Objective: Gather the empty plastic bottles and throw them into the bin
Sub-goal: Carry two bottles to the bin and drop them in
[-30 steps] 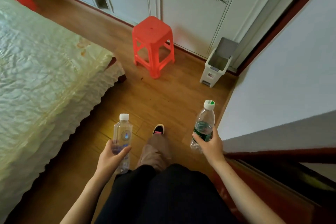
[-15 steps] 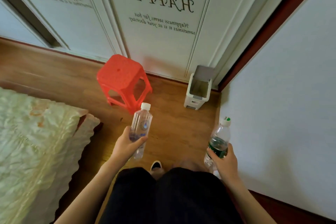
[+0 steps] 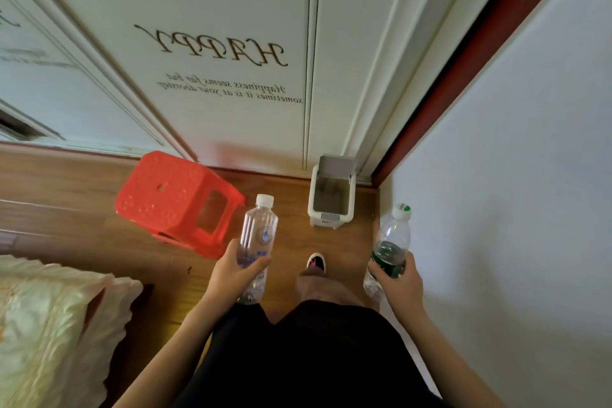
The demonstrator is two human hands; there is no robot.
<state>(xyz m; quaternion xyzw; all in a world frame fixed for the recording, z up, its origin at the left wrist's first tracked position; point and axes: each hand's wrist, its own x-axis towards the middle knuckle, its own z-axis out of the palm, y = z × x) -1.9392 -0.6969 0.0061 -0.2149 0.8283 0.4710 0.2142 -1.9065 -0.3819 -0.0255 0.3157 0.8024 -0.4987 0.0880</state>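
Observation:
My left hand (image 3: 235, 273) grips the lower half of a clear empty bottle with a white cap and blue label (image 3: 259, 235), held upright. In my right hand (image 3: 399, 285) is a second clear bottle with a green label and white cap (image 3: 392, 242), tilted slightly right and held near its base. A small white bin (image 3: 331, 197) with its lid flipped open stands on the wooden floor against the wardrobe, just ahead and between the two bottles. Its inside looks dark; I cannot tell what is in it.
A red plastic stool (image 3: 175, 200) stands left of the bin, close to the left-hand bottle. White wardrobe doors (image 3: 231, 60) fill the far side. A white wall (image 3: 513, 209) runs along the right. A bed corner with a pale green cover (image 3: 49, 325) lies at lower left. My shoe (image 3: 316, 262) points at the bin.
I have walked forward: the bin and stool are nearer and larger, and the bed has slid back to the lower left. Both hands keep their bottles.

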